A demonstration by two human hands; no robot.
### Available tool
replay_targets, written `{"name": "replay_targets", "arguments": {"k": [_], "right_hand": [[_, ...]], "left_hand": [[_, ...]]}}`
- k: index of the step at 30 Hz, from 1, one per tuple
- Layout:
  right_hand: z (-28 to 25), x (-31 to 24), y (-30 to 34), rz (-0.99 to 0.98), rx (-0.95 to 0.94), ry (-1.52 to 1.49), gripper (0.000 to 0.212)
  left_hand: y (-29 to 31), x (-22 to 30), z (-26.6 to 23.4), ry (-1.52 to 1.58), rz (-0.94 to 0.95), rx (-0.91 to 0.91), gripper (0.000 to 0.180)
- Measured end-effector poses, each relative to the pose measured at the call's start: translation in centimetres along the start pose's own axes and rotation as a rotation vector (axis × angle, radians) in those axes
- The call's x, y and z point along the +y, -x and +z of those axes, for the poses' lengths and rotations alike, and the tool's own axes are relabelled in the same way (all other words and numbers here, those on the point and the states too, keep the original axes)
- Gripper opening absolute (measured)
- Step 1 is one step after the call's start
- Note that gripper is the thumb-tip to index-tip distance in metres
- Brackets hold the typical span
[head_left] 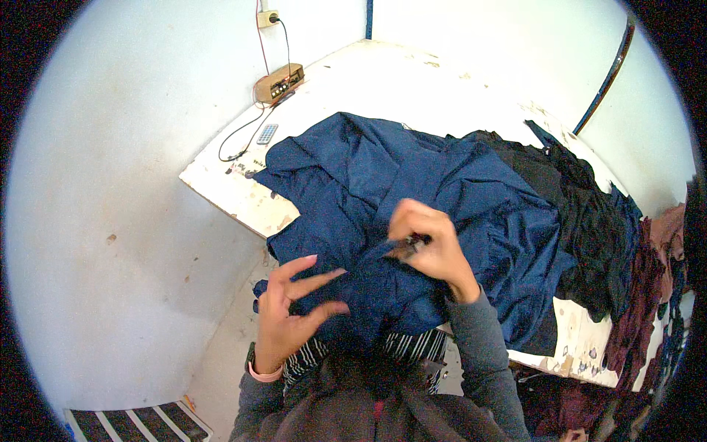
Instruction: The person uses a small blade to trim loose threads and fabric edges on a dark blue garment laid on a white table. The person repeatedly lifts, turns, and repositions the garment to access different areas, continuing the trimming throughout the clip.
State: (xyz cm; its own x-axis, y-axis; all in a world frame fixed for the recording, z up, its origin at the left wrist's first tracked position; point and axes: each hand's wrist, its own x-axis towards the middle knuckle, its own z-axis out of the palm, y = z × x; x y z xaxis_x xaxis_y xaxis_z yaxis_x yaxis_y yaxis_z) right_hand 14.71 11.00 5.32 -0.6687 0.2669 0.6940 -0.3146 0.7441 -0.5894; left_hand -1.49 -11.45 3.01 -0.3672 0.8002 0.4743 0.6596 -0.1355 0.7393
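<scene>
A large navy blue cloth garment (368, 177) lies crumpled over the table's near side, and part of it hangs down toward my lap. My right hand (431, 243) is closed above the middle of the garment, around a small dark tool (418, 240) blurred by motion; its exact kind does not show. A pinched-up point of blue cloth seems to reach toward these fingers, but I cannot tell if they hold it. To the left, my left hand (294, 306) hovers over the cloth's near edge. Its fingers and thumb are spread, with nothing between them.
Black garments (593, 228) lie in a heap on the right, with maroon cloth (637, 295) past them. On the white table (331, 85), a brown box-shaped device (280, 83) with cables and a small remote control (267, 134) sit at the far left. A wall rises along the left.
</scene>
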Motion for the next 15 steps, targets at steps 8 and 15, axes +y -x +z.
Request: {"name": "replay_targets", "arguments": {"k": [8, 15], "right_hand": [[-3.0, -4.1, 5.2, -0.569, 0.194, 1.149, 0.034], [-7.5, -4.4, 8.5, -0.287, 0.431, 1.218, 0.019]], "left_hand": [[-1.4, -6.3, -1.6, -0.467, 0.207, 0.498, 0.047], [-2.6, -11.9, -6.8, -0.479, 0.044, 0.617, 0.053]]}}
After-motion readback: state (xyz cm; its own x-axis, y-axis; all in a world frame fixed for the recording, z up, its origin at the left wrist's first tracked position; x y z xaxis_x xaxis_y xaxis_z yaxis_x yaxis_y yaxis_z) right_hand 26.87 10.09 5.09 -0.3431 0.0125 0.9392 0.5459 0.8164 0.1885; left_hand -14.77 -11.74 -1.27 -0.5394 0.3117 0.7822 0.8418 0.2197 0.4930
